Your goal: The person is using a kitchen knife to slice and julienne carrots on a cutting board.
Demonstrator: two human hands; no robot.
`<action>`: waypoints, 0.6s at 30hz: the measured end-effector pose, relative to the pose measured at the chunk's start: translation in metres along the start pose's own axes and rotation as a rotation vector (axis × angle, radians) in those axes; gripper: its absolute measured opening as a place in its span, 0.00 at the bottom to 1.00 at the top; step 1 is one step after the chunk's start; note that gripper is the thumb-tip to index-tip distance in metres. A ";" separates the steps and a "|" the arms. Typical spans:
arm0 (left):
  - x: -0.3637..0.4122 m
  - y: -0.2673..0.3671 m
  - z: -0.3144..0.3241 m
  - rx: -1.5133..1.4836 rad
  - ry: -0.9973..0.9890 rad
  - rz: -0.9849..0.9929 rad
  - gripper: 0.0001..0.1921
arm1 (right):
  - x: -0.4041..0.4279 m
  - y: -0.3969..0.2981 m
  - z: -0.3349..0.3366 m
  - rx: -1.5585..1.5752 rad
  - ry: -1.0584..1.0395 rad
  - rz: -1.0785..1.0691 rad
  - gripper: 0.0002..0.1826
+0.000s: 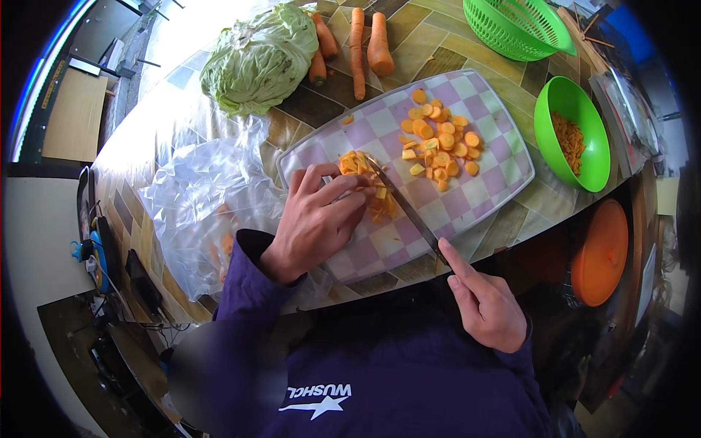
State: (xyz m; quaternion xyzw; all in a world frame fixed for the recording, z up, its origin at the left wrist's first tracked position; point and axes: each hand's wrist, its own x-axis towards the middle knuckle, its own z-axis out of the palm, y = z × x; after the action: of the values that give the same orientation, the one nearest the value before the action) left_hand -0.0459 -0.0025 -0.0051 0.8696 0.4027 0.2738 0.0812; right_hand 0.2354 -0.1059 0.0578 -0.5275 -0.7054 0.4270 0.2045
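Observation:
My right hand [484, 306] grips a kitchen knife [408, 211] by its handle, index finger stretched along the back of it. The blade slants across a checkered cutting board [372, 254], its tip beside a small heap of cut carrot strips [355, 162]. Bent fingers of my left hand [323, 216] press on carrot pieces at the left of the blade; the fingertips are partly hidden. To the right of the knife, several round carrot slices [446, 141] lie spread over the board.
Beyond the board lie a cabbage [260, 60] and several whole carrots [380, 46]. A clear plastic bag [202, 186] is at left, near a phone [143, 282]. Right of the board are a green bowl [547, 134] holding carrot strips and a green colander [509, 27].

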 end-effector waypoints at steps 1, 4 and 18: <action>-0.002 -0.001 0.001 0.036 -0.016 0.029 0.11 | -0.001 -0.002 0.000 -0.010 -0.004 -0.003 0.33; -0.004 0.006 0.005 0.051 0.045 -0.019 0.12 | -0.002 -0.004 0.001 -0.030 -0.018 -0.009 0.33; 0.001 0.019 0.015 0.077 0.118 -0.036 0.11 | -0.001 0.026 0.003 0.100 0.022 0.049 0.31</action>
State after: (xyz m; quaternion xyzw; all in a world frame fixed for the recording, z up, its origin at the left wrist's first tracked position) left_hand -0.0244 -0.0131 -0.0107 0.8471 0.4328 0.3072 0.0288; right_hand 0.2483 -0.1057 0.0345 -0.5382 -0.6680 0.4607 0.2279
